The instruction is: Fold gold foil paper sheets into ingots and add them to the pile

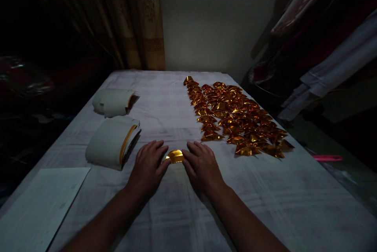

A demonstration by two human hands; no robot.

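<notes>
A small piece of gold foil paper (176,156) lies on the white cloth between my two hands. My left hand (149,165) rests palm down on the cloth, its fingers stretched out and its thumb touching the foil's left edge. My right hand (202,165) also lies flat, with the thumb and forefinger against the foil's right edge. Neither hand wraps around the foil; both press on it from the sides.
Several folded gold foil pieces (235,118) lie in rows to the right on the table (265,197). Two curved stacks of paper sheets (113,142) (113,102) sit at the left. A white sheet (38,209) lies front left. Curtain and hanging clothes surround.
</notes>
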